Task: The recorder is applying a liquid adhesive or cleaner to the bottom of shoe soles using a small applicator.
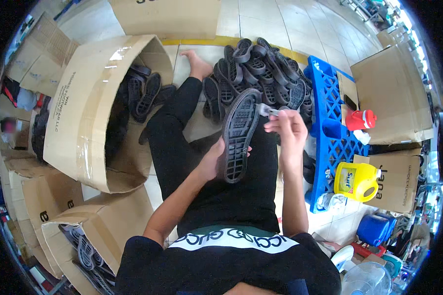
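Above tiled floor [258,22], sole [240,140] hides left hand [213,158] (partly).

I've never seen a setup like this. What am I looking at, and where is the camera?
There is no machine here: a person works bare-handed, seen from above by a wide fisheye camera worn on the head, hence the bent edges. The left hand grips a black shoe sole. The right hand pinches a small pale tool near the sole's right edge; its exact kind, and whether it touches, is hard to tell. More soles lie heaped on the tiled floor, between an open cardboard box on the left and a blue pallet on the right.
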Tool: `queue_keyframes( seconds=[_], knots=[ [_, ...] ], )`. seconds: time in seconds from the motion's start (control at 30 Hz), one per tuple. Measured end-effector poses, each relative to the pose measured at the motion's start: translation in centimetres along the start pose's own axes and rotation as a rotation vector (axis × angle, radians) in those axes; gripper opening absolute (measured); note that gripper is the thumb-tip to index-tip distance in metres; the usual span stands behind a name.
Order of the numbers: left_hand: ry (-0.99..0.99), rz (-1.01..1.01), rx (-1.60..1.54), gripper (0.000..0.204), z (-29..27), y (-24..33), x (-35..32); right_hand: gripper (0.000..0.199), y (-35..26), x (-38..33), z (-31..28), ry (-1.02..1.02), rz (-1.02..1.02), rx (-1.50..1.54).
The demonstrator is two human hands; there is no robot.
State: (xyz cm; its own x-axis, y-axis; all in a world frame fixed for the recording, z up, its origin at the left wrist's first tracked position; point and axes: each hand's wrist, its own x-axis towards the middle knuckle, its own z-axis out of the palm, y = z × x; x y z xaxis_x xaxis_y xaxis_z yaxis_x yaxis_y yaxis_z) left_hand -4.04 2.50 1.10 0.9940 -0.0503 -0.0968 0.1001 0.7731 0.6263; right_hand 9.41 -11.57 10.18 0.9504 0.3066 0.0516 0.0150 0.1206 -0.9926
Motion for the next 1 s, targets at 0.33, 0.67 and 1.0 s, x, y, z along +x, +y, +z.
queue_keyframes(
  seconds=[0.33, 0.67, 1.0],
  knots=[
    [0.022, 0.026, -0.008, 0.080, -0.4, -0.4, -0.1, 0.018, 1.7, 2.3, 3.1, 0.051, -0.012, 0.132],
    [-0.029, 0.063, -0.014, 0.074, -0.7, -0.2, 0.1, 0.010, 0.4, -1.1, 3.5, -0.363, -0.053, -0.356],
    [0.031, 0.180, -0.158, 0.071, -1.5, 0.2, 0.0, 0.011, 3.1, -9.4, 2.0, -0.436, -0.218, -0.551]
  ],
)
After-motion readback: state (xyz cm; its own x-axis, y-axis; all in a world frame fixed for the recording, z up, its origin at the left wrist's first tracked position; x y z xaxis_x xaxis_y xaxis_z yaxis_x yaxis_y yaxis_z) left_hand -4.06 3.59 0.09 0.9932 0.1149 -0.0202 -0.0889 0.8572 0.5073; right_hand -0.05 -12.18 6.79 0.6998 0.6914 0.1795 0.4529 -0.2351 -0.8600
